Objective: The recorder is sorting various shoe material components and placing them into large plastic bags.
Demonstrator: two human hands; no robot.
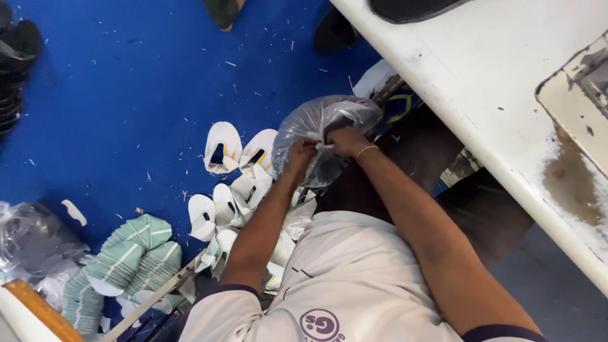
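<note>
My left hand and my right hand meet at the gathered neck of a clear plastic bag that bulges with grey contents. Both hands pinch the bag's twisted top, where a small white strip sits between the fingers. A thin bracelet circles my right wrist. The bag rests over my dark-trousered lap, low beside the white table. What fills the bag is hidden by the crinkled plastic.
White shoe uppers lie piled on the blue floor to the left. Green striped uppers sit lower left beside a grey plastic bag. A worn white table runs along the right. Black soles are stacked far left.
</note>
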